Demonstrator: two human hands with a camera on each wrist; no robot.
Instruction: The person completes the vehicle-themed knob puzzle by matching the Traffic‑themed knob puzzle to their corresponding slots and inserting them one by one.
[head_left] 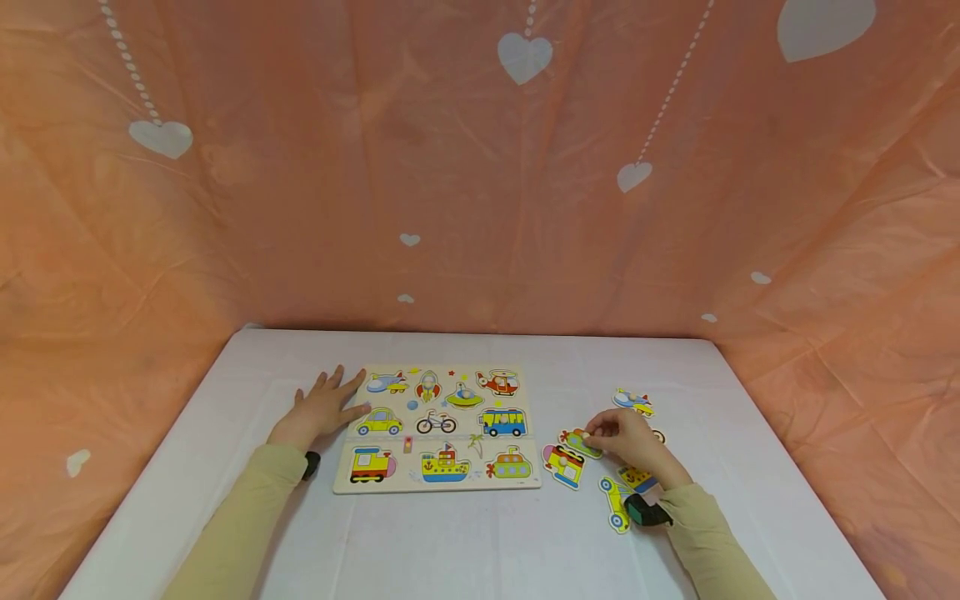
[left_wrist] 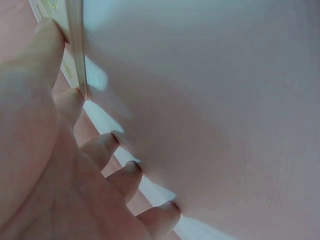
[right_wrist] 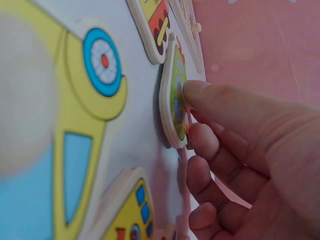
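On the table lies a wooden vehicle puzzle board [head_left: 459, 446] with pictures of a car, bicycle, bus, train, ship and others. My left hand [head_left: 321, 408] spreads its fingers at the board's left side, thumb and index finger touching the edge; the left wrist view shows the other fingertips on the tabletop. Right of the board, my right hand [head_left: 628, 435] pinches a green submarine piece [right_wrist: 177, 95] between thumb and index finger at its face. Its other fingers curl loosely. A red and yellow train piece [head_left: 564, 467] lies right beside the submarine.
Below the right wrist lie a yellow car piece [head_left: 615, 504] and a ship piece [head_left: 637, 478], partly covered by the arm. A plane piece [head_left: 633, 402] sits beyond the right hand. An orange curtain with white hearts [head_left: 480, 208] hangs behind the white table [head_left: 450, 550].
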